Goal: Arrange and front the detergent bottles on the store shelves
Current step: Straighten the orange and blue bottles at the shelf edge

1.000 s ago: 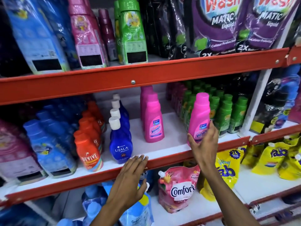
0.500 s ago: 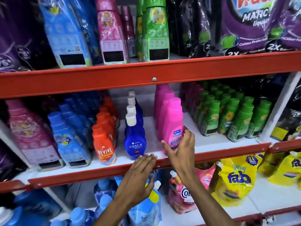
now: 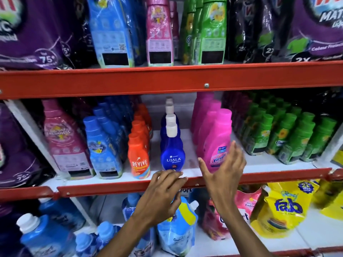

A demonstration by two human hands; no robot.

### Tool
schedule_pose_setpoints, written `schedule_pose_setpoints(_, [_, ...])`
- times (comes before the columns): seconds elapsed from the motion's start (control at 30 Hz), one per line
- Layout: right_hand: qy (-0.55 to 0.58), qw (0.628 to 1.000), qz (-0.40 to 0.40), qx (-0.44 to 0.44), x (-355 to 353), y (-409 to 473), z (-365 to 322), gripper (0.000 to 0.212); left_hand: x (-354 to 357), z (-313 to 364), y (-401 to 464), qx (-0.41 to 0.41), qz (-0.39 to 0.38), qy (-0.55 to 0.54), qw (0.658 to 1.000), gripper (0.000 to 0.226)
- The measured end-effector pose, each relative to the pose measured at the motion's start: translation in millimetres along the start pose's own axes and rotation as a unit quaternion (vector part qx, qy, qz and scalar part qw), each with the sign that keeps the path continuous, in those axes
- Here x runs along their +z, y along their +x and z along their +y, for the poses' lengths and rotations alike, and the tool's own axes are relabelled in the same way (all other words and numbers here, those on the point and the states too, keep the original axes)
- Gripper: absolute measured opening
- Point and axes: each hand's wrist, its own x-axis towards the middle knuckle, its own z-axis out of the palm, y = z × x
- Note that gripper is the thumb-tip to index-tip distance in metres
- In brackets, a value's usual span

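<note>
While both hands' grip is released, the left hand (image 3: 163, 193) apparently rests on the red shelf edge (image 3: 115, 188).

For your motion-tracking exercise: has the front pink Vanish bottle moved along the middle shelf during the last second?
Yes. The front pink Vanish bottle has moved left along the shelf, away from the green bottles, joining the pink row beside the blue Ujala bottle.

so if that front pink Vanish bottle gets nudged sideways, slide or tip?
Probably tips before it slides far: the front pink Vanish bottle is tall and narrow, standing upright on the white shelf. Its plastic looks rigid and glossy, so likely slippery. The right hand is open beside it, not gripping.
</note>
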Motion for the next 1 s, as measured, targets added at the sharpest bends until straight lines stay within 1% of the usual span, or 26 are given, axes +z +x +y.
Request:
schedule_pose_setpoints(0.1, [0.023, 0.996, 0.056, -0.064, -1, -10, -21, 0.092, -9, -13, -7, 0.001, 0.046, 0.019, 0.999, 0.037])
schedule_pose_setpoints(0.17, [0.04, 0.987, 0.084, -0.133, 3, -19, -36, 0.079, -16, -23, -14, -0.014, 0.072, 0.031, 0.997, 0.032])
schedule_pose_setpoints(0.23, [0.048, 0.974, 0.095, -0.198, 9, -30, -50, 0.064, -23, -33, -21, -0.04, 0.098, 0.047, 0.993, 0.026])
schedule_pose_setpoints(0.3, [0.075, 0.962, 0.076, -0.249, 17, -41, -64, 0.05, -31, -41, -29, -0.079, 0.123, 0.061, 0.987, 0.024])
schedule_pose_setpoints(0.37, [0.119, 0.956, 0.023, -0.268, 26, -53, -76, 0.042, -37, -46, -35, -0.137, 0.148, 0.065, 0.977, 0.021])
schedule_pose_setpoints(0.43, [0.151, 0.957, -0.048, -0.243, 35, -65, -88, 0.04, -44, -49, -39, -0.214, 0.163, 0.038, 0.962, 0.025])
schedule_pose_setpoints(0.5, [0.161, 0.964, -0.121, -0.173, 43, -73, -98, 0.043, -50, -52, -40, -0.28, 0.163, -0.01, 0.946, 0.03])
schedule_pose_setpoints(0.57, [0.167, 0.962, -0.19, -0.099, 50, -76, -104, 0.045, -53, -53, -40, -0.336, 0.152, -0.056, 0.928, 0.035])
schedule_pose_setpoints(0.63, [0.165, 0.956, -0.233, -0.063, 55, -77, -108, 0.046, -54, -55, -38, -0.374, 0.141, -0.096, 0.912, 0.045])
schedule_pose_setpoints(0.7, [0.164, 0.952, -0.257, -0.04, 60, -75, -110, 0.046, -54, -57, -36, -0.387, 0.13, -0.127, 0.904, 0.05])
schedule_pose_setpoints(0.8, [0.171, 0.943, -0.285, -0.012, 66, -72, -109, 0.041, -52, -62, -33, -0.385, 0.125, -0.166, 0.899, 0.046])
schedule_pose_setpoints(0.9, [0.169, 0.943, -0.288, -0.008, 69, -72, -106, 0.038, -48, -66, -31, -0.392, 0.117, -0.182, 0.894, 0.04])
schedule_pose_setpoints(1.0, [0.184, 0.941, -0.283, -0.011, 72, -73, -106, 0.04, -43, -71, -32, -0.394, 0.119, -0.202, 0.889, 0.038])
